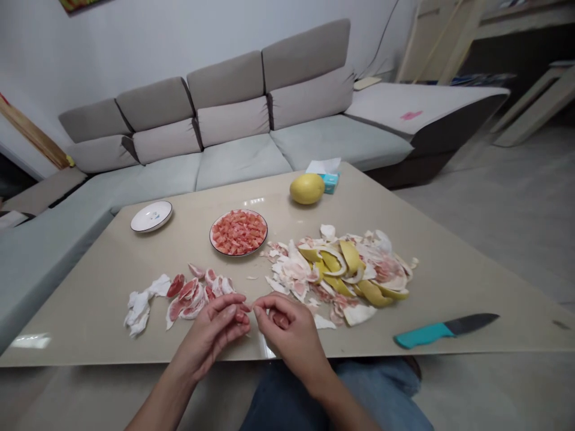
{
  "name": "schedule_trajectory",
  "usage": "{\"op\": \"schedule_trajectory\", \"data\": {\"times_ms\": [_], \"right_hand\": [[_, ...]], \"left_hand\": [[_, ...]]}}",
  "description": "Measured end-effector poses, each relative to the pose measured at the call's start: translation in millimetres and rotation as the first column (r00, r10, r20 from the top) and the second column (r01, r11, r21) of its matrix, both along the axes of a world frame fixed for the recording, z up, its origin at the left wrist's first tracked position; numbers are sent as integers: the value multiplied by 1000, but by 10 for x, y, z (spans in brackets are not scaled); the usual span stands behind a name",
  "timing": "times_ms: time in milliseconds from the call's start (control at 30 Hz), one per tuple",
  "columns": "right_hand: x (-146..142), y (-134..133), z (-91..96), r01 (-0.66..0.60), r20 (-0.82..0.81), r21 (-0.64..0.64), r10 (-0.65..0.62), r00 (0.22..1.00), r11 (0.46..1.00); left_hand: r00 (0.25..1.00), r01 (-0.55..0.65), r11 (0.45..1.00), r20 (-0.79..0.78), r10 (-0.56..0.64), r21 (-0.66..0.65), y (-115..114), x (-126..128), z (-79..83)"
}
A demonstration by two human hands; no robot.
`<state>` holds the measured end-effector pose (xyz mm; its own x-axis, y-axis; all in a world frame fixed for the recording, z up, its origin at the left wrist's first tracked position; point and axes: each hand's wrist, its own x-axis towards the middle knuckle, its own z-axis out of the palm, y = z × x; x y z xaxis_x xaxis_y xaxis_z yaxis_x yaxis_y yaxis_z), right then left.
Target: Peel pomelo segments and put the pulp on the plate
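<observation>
Near the table's front edge, my left hand [218,328] is curled, with a small reddish piece of pomelo flesh partly showing at its fingertips. Close beside it, my right hand [291,329] is closed in a pinch, thumb against forefinger; what it pinches is too small to make out. Behind my left hand lie several pomelo segments [191,297], pink with white membrane. A round plate [238,254] heaped with peeled pomelo flesh [238,232] stands beyond my hands. To the right spreads a pile of yellow rind [353,257] and torn membrane [291,269].
A knife [424,336] with a teal handle lies at the right front, blade pointing right. A whole pomelo [307,188] sits by a tissue pack [330,181] at the back. A white plate [151,216] and crumpled tissue [139,311] are on the left. A sofa [242,158] stands behind.
</observation>
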<state>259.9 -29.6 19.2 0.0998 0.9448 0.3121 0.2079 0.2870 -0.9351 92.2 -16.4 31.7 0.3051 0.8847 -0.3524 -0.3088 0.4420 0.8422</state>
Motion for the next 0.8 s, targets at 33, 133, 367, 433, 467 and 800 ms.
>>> {"op": "schedule_trajectory", "data": {"times_ms": [33,133,367,433,467,800], "right_hand": [[-4,1,2,-16,4,-8,16,1000,1000],[-10,3,16,-24,42,-10,25,999,1000],[-25,-3,21,15,90,15,-16,996,1000],[-29,-2,6,27,90,19,-29,996,999],[-25,2,-4,39,84,19,-40,996,999],[242,296,4,250,532,-115,-153,833,961]], "left_hand": [[1000,22,999,-14,-21,24,5,20,5],[995,56,989,-87,-45,136,33,73,-9],[984,23,980,-178,13,198,70,107,-80],[991,-11,987,-132,32,158,81,92,-60],[994,-44,991,-94,56,130,92,79,-43],[986,-135,991,97,136,-19,569,-86,36]]}}
